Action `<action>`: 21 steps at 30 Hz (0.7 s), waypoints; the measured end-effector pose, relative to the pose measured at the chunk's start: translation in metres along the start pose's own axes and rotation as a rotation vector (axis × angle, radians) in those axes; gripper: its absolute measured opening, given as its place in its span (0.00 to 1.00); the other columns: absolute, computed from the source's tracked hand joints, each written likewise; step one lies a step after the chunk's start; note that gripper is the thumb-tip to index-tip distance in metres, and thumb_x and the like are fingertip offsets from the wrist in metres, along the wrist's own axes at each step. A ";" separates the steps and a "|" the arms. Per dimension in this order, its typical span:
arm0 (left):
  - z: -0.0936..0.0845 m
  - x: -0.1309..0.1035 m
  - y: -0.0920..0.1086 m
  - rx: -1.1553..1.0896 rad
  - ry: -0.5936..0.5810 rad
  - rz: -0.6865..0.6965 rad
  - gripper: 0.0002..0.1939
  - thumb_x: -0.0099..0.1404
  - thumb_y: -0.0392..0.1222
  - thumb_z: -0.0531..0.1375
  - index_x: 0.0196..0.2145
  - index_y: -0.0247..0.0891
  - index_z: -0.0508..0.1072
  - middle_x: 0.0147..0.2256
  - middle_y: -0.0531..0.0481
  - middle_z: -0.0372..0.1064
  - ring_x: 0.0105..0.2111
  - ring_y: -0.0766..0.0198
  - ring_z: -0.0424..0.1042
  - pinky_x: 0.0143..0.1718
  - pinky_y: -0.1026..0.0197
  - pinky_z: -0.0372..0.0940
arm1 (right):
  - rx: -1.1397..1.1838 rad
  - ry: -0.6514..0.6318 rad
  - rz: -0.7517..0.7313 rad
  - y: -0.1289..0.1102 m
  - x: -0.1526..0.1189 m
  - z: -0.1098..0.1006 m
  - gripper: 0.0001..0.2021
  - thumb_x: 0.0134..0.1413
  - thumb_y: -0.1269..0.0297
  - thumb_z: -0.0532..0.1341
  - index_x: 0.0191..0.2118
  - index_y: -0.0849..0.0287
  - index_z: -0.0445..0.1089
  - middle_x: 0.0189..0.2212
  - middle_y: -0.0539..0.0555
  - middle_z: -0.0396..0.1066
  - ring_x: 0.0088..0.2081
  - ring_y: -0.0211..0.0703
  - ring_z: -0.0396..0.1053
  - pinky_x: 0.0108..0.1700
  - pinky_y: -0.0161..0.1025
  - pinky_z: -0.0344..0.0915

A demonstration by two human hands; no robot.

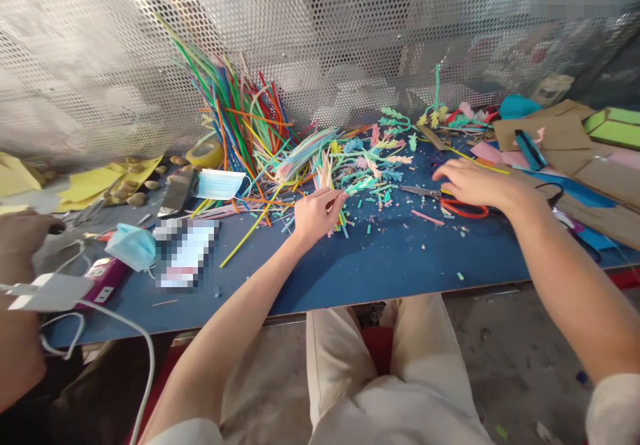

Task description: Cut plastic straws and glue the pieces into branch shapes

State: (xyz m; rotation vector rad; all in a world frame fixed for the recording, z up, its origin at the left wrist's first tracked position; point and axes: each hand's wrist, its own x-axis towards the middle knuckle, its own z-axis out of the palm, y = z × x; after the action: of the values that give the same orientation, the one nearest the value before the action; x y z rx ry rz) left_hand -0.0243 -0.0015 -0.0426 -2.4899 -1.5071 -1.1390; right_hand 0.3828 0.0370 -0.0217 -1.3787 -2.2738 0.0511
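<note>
My left hand [319, 217] is closed in a pinch at the near end of a bundle of pale coloured stems [323, 168] that look like pipe cleaners. What lies between its fingertips is hidden. My right hand [467, 182] is over a pair of scissors [465, 209] with red handles, their blades pointing left. Its fingers are bent and apart, with nothing visible between them. A small dark object [436, 164] shows by its fingertips. Leafy sprigs [385, 145] in green, yellow, pink and blue lie between and beyond my hands, with short cut bits scattered around.
Long bright stems [250, 118] lean against a perforated metal panel [340, 38]. To the left are yellow tape [205, 154], face masks [131, 246], a phone [187, 254], a white charger [53, 292] and another person's hand [23, 238]. Cardboard [545, 125] lies at right on the blue table [360, 268].
</note>
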 end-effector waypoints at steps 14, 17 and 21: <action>-0.002 0.001 -0.001 0.002 -0.003 0.011 0.27 0.81 0.58 0.51 0.38 0.41 0.84 0.28 0.49 0.75 0.28 0.66 0.71 0.29 0.62 0.54 | 0.410 0.160 -0.306 -0.102 0.058 0.040 0.07 0.62 0.58 0.64 0.38 0.54 0.74 0.35 0.52 0.77 0.30 0.41 0.70 0.33 0.40 0.64; -0.001 0.001 -0.001 0.004 -0.012 0.002 0.27 0.81 0.58 0.51 0.39 0.42 0.85 0.29 0.49 0.75 0.28 0.66 0.71 0.29 0.62 0.54 | 0.381 0.178 -0.312 -0.102 0.056 0.047 0.07 0.63 0.57 0.65 0.36 0.53 0.74 0.31 0.51 0.75 0.29 0.41 0.69 0.34 0.41 0.65; 0.000 0.001 -0.002 0.000 -0.012 -0.001 0.26 0.81 0.58 0.52 0.40 0.42 0.85 0.29 0.49 0.76 0.28 0.66 0.71 0.29 0.62 0.55 | 0.371 0.195 -0.313 -0.104 0.057 0.048 0.08 0.64 0.57 0.64 0.34 0.53 0.74 0.31 0.52 0.76 0.30 0.41 0.68 0.35 0.42 0.65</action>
State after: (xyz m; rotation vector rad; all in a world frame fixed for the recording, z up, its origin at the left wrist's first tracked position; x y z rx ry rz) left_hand -0.0254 -0.0001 -0.0430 -2.5012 -1.5113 -1.1262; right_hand 0.2554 0.0442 -0.0149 -0.7964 -2.1535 0.2143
